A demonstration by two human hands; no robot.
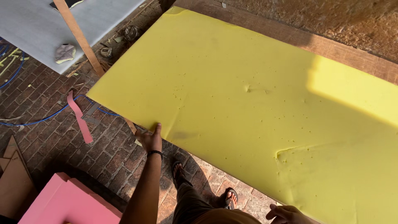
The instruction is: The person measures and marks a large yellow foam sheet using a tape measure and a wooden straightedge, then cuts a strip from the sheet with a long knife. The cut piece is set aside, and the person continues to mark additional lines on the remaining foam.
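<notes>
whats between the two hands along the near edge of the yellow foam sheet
In the head view, only the yellow foam sheet's near edge runs from left hand to right hand; below it, brick floor and the person's sandalled feet.

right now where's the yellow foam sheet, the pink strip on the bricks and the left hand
yellow foam sheet (232, 91): head view, on its flat top face
pink strip (80, 118): head view, mid-length of the strip
left hand (150, 140): head view, back of the hand at the sheet's edge
</notes>
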